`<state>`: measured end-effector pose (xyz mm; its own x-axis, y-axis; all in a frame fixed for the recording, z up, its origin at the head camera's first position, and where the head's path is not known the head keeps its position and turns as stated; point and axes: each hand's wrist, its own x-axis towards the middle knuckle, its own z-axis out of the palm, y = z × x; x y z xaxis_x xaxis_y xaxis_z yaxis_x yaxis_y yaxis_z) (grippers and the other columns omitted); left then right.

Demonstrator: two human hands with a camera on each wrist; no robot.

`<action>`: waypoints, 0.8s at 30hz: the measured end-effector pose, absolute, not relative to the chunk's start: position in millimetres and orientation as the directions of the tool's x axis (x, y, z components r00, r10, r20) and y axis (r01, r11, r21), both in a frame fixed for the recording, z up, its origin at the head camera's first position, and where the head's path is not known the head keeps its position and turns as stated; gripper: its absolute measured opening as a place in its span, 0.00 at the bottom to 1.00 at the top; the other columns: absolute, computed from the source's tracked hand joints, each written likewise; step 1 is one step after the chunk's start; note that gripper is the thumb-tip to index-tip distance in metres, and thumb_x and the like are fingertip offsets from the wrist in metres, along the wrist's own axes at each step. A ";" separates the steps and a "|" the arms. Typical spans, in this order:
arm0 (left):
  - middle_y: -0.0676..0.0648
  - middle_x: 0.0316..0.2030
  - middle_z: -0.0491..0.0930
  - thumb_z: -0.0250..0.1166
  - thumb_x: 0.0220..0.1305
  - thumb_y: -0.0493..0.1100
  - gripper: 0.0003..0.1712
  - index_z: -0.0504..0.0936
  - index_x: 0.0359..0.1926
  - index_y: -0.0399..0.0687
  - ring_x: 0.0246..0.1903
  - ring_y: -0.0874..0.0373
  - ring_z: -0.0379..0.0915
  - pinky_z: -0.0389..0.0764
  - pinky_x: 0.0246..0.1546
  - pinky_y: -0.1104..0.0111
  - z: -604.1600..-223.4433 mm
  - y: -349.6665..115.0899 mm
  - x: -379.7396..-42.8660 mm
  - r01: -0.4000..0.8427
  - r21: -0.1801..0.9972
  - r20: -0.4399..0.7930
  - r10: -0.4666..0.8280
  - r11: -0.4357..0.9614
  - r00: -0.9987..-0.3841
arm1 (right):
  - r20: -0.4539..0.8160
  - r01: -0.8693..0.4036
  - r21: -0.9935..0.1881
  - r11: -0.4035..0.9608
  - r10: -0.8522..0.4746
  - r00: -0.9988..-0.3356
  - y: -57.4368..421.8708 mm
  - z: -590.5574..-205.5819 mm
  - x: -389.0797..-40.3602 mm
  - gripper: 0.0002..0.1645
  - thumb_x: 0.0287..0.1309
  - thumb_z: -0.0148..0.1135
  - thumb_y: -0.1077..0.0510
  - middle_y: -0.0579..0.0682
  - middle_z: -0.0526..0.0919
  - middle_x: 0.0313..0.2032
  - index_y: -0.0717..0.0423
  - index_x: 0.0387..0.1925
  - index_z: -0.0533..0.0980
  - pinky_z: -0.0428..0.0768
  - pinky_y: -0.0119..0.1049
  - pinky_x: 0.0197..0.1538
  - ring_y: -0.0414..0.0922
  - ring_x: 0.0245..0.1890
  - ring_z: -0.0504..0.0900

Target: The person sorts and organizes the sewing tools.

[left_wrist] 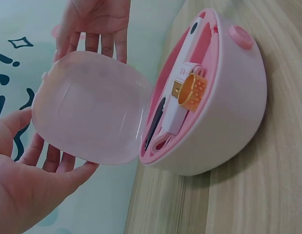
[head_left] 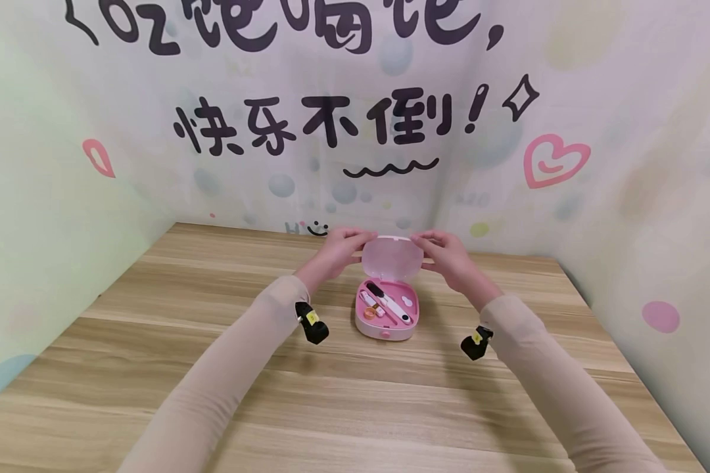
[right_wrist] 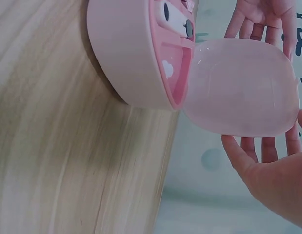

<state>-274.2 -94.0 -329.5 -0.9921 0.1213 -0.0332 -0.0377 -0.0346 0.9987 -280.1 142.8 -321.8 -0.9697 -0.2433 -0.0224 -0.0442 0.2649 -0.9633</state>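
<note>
A white and pink case (head_left: 369,330) stands on the table with its translucent lid (head_left: 392,259) raised upright at the back. My left hand (head_left: 340,253) holds the lid's left side, and my right hand (head_left: 448,258) holds its right side. On each hand, the fingers reach behind the lid and the thumb lies at the edge. In the pink tray lie a white-handled tool (head_left: 395,307) with a black end, an orange dimpled ring (left_wrist: 193,92), a white piece with a coiled cord (left_wrist: 175,119) and a small white rounded piece (right_wrist: 168,68). A round pink button (left_wrist: 241,37) marks the front.
The wood-grain table (head_left: 331,414) extends around the case on all sides. Behind it hangs a printed cloth (head_left: 307,131) with dark lettering, and more cloth stands along the left and right. A small black camera (head_left: 312,323) sits on the left wrist, another (head_left: 476,343) on the right.
</note>
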 end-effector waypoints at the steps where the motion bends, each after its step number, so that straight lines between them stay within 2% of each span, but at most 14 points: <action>1: 0.36 0.59 0.81 0.66 0.76 0.42 0.20 0.83 0.59 0.30 0.60 0.45 0.77 0.83 0.64 0.51 -330.1 -94.5 -273.5 -0.039 0.999 -0.035 0.122 -0.034 -0.992 | -0.017 -0.050 -0.963 0.264 -0.245 -0.969 143.0 -322.6 -278.7 0.27 0.80 0.57 0.51 0.66 0.74 0.67 0.68 0.66 0.72 0.78 0.55 0.69 0.61 0.66 0.75; 6: 0.35 0.62 0.79 0.66 0.76 0.42 0.22 0.81 0.61 0.29 0.64 0.42 0.77 0.83 0.64 0.56 -332.4 -98.1 -270.1 -0.034 0.999 -0.032 0.153 -0.009 -0.988 | 0.019 -0.095 -0.956 0.276 -0.267 -0.964 144.7 -324.8 -271.0 0.26 0.79 0.57 0.52 0.66 0.75 0.65 0.69 0.64 0.73 0.76 0.58 0.71 0.59 0.65 0.75; 11: 0.34 0.65 0.78 0.64 0.77 0.45 0.24 0.79 0.65 0.32 0.66 0.41 0.75 0.79 0.68 0.54 -335.6 -105.1 -269.1 -0.018 0.997 -0.035 0.229 0.075 -0.973 | 0.064 -0.193 -0.899 0.393 -0.319 -0.946 149.3 -326.8 -267.2 0.27 0.80 0.56 0.51 0.68 0.78 0.63 0.70 0.64 0.74 0.77 0.60 0.70 0.59 0.63 0.76; 14: 0.36 0.66 0.78 0.64 0.78 0.47 0.25 0.79 0.66 0.35 0.67 0.41 0.74 0.76 0.70 0.49 -337.8 -110.1 -268.7 0.011 0.988 -0.031 0.271 0.151 -0.962 | 0.070 -0.244 -0.852 0.463 -0.362 -0.930 153.3 -327.9 -264.9 0.28 0.81 0.54 0.49 0.68 0.81 0.61 0.69 0.65 0.75 0.81 0.54 0.63 0.59 0.61 0.78; 19: 0.37 0.67 0.78 0.64 0.77 0.49 0.26 0.79 0.67 0.37 0.65 0.40 0.75 0.73 0.71 0.43 -340.8 -117.9 -264.7 0.073 0.968 -0.011 0.332 0.240 -0.943 | 0.063 -0.304 -0.800 0.518 -0.430 -0.900 159.4 -328.2 -258.9 0.29 0.81 0.52 0.48 0.67 0.82 0.60 0.68 0.67 0.74 0.80 0.43 0.55 0.63 0.61 0.80; 24: 0.38 0.67 0.78 0.64 0.77 0.51 0.29 0.77 0.70 0.40 0.66 0.38 0.74 0.75 0.71 0.46 -343.7 -123.3 -259.3 0.129 0.942 -0.001 0.385 0.311 -0.923 | 0.081 -0.367 -0.744 0.558 -0.470 -0.879 163.4 -330.0 -252.2 0.28 0.81 0.53 0.48 0.66 0.81 0.63 0.66 0.67 0.75 0.82 0.54 0.61 0.63 0.62 0.79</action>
